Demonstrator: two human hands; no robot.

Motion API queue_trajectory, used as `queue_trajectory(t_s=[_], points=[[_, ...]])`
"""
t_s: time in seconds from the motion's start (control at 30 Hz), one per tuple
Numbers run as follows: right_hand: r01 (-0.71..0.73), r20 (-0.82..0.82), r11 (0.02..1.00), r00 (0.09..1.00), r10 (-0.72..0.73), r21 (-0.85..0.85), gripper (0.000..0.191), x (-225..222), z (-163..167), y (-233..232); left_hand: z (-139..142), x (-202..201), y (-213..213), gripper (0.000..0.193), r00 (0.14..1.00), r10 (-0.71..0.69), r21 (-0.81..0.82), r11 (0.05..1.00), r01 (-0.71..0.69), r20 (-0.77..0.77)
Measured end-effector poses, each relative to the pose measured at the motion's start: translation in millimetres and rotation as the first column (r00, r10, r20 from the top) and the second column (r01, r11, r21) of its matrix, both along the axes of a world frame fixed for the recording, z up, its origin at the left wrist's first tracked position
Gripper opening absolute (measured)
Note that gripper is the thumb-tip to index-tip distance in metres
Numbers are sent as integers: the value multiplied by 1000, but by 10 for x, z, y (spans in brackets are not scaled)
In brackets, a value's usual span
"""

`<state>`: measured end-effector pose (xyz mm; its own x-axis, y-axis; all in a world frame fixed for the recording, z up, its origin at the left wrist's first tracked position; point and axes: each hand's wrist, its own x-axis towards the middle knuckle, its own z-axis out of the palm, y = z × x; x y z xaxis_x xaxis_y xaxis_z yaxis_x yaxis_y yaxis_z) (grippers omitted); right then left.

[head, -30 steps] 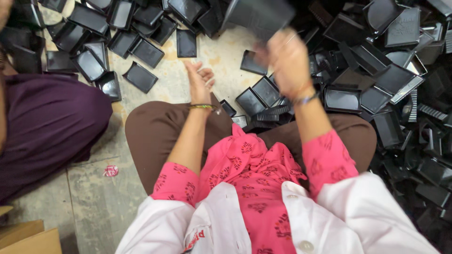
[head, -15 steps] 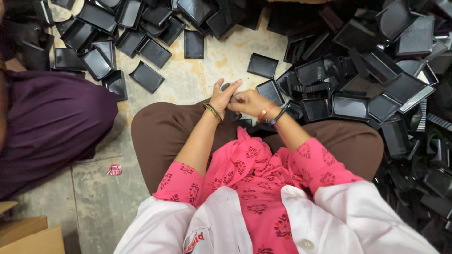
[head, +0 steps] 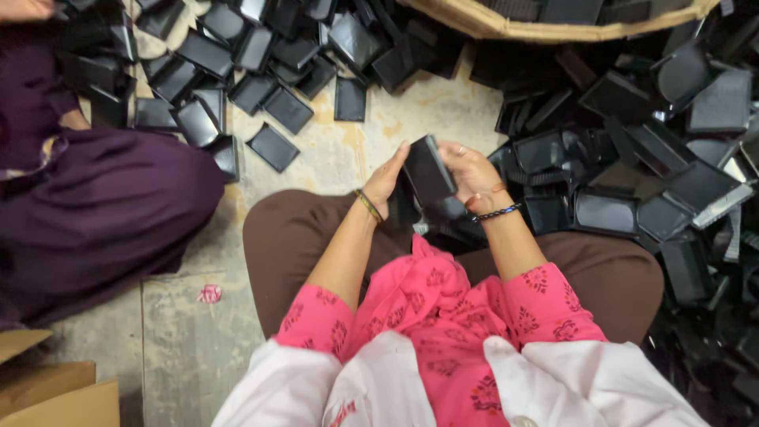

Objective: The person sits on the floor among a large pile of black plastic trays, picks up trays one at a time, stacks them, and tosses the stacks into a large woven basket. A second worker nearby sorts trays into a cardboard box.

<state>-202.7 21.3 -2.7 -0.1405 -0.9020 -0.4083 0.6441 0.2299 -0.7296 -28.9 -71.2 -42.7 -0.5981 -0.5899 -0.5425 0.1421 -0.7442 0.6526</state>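
I sit on the floor with my knees apart and hold a black rectangular plastic tray upright between both hands, just above my lap. My left hand presses flat against its left side. My right hand wraps around its right edge, a ring on one finger and a beaded bracelet at the wrist. More black trays lie under my hands between my knees.
A large heap of black trays fills the right side. Several loose trays are spread over the floor at upper left. Another person in purple clothing sits to my left. A woven basket rim is at top; cardboard at bottom left.
A second ago my right hand was raised with a tray, my left open. Both hands then met over my lap and now hold one tray upright between them.
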Motion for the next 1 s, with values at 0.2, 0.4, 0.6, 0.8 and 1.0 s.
queue_trajectory(t_s=[0.2, 0.4, 0.6, 0.8, 1.0], points=[[-129, -965, 957, 16, -262, -261, 76, 420, 152, 349, -32, -26, 102, 46, 996, 47, -261, 963, -66, -81], [-36, -707, 958, 683, -184, -284, 80, 620, -28, 395, -94, 63, 45, 85, 975, 190, -11, 981, -193, -118], [-37, -916, 988, 371, 153, 150, 77, 669, 2, 439, -123, -25, 51, 94, 962, 193, 31, 981, -190, -192], [-102, -946, 951, 179, -270, -291, 70, 660, -89, 355, -155, -17, 161, 49, 950, 97, -278, 943, -183, -296], [-32, -51, 999, 998, 31, -32, 37, 436, -465, 442, 93, 114, 195, 42, 918, 124, -146, 971, -191, -376]])
